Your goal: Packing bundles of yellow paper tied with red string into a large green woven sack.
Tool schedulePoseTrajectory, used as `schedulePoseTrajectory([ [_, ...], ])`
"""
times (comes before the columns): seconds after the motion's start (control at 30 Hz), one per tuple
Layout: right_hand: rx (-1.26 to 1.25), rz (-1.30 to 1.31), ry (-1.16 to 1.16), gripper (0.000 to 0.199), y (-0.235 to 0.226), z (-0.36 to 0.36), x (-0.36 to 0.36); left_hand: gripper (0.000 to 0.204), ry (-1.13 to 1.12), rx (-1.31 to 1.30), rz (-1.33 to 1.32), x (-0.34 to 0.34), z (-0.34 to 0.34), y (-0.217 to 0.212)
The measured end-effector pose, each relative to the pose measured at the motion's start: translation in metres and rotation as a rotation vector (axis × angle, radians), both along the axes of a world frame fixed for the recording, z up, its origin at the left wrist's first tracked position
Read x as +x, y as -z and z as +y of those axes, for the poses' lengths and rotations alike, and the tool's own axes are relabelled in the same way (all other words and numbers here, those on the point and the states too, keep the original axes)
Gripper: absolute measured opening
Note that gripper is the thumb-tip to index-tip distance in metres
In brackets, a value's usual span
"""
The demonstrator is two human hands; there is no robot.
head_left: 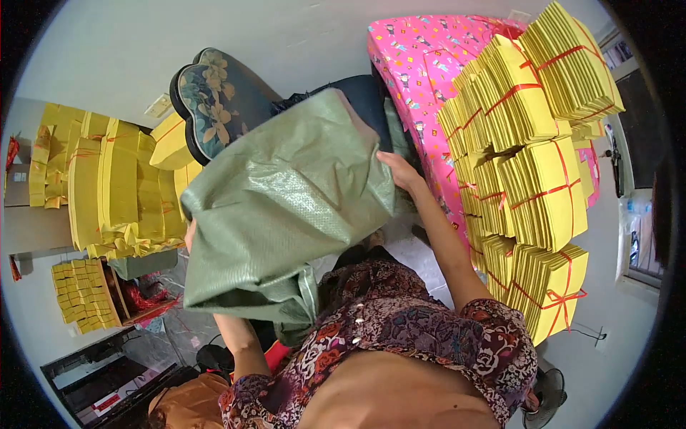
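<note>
The person's right hand grips the upper edge of the green woven sack while the left hand, mostly hidden, seems to clutch its lower side, and swinging it could topple the yellow paper bundles just right of the sack

Both arms raised, bare forearms, patterned short sleeves. Right hand extended forward, elbow nearly straight, fingers curled in a grip. Left hand mostly hidden, forearm upright, elbow bent; grip not discernible.
</note>
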State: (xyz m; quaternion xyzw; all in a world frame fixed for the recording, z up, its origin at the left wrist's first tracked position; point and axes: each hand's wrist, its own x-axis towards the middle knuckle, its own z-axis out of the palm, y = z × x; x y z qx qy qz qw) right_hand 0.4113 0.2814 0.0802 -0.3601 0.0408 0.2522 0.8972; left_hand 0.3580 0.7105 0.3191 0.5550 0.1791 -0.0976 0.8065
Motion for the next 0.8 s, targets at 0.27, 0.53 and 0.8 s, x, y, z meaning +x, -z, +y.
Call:
schedulePoseTrajectory([
  [0.27, -0.451, -0.172, 0.209, 0.017, -0.080, 0.007, -0.043, 0.029, 0.346, 0.586, 0.001, 0.039, 0.050, 0.117],
  [0.53, -0.428, -0.186, 0.372, 0.025, -0.128, 0.094, -0.068, 0.032, 0.459, 0.739, -0.067, -0.002, -0.118, 0.076],
  [0.8, -0.545, -0.250, 0.222, 0.020, -0.091, 0.150, -0.107, 0.028, 0.290, 0.206, 0.158, -0.041, -0.140, 0.111],
])
